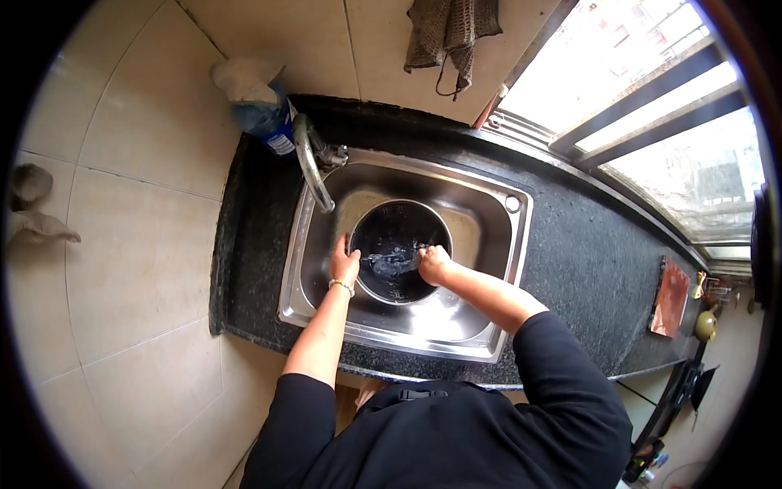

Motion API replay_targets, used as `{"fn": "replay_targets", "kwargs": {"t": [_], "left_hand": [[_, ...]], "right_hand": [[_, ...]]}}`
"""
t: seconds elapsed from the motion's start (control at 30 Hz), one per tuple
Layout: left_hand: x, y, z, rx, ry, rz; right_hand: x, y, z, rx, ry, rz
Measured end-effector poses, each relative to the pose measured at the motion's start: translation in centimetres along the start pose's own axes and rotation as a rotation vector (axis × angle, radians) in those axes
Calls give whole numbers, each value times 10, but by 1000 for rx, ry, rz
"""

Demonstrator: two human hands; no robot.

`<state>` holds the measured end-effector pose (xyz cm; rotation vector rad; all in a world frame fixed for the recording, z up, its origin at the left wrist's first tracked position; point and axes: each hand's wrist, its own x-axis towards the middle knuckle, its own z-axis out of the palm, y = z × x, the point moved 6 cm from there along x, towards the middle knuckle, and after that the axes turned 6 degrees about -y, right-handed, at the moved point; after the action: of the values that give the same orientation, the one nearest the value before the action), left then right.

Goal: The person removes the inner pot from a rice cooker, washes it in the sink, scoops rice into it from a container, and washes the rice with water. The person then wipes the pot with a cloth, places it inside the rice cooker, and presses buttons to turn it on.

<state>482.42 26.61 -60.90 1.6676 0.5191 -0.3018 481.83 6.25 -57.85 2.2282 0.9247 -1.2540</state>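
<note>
A round rice cooker pot with a dark lining and pale marks inside its wall sits in the steel sink. Water ripples and splashes inside it. At the pot's left rim, my left hand is closed on the edge, thumb toward the inside. My right hand is over the pot's right side, its fingers curled toward the water. What those fingers hold, if anything, is hidden. The curved faucet arches over the sink's upper left corner, and no stream shows from its spout.
A blue plastic container with a pale cloth on top stands behind the faucet. Black speckled counter surrounds the sink. Mesh cloths hang on the tiled wall. A barred window and a reddish board are to the right.
</note>
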Motion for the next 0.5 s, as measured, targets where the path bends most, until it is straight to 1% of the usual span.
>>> {"fn": "replay_targets", "kwargs": {"t": [0.03, 0.07, 0.1, 0.17, 0.23, 0.3, 0.33, 0.37, 0.4, 0.43, 0.47, 0.5], "left_hand": [[8, -3, 10, -90, -138, -69], [-4, 6, 15, -140, -19, -163], [-3, 0, 15, -37, 41, -124], [-16, -14, 22, -200, 146, -208], [-39, -12, 23, -185, 177, -253], [-62, -30, 41, -561, 164, -368], [-64, -48, 58, -859, 49, -403], [-71, -32, 71, -1155, -73, -438], [-87, -30, 75, -1101, -75, -687], [-87, -21, 77, -1036, -181, -793], [-64, -59, 70, -1021, -120, -779], [-40, -97, 60, -1001, -59, -762]], "right_hand": [[-1, -5, 2, 38, -55, -26], [3, -13, 4, 127, -65, -38], [8, -27, 7, 218, -78, -56], [58, -62, 28, 496, -63, -161], [59, -74, -4, 883, 155, -273], [34, -64, -42, 1965, 195, -155], [42, -61, -43, 1850, 603, -113], [48, -64, -45, 1622, 580, -202], [50, -66, -40, 1393, 551, -279], [53, -67, -27, 1158, 511, -343], [67, -71, -4, 851, 393, -561], [42, -61, -1, 712, 174, -495]]}}
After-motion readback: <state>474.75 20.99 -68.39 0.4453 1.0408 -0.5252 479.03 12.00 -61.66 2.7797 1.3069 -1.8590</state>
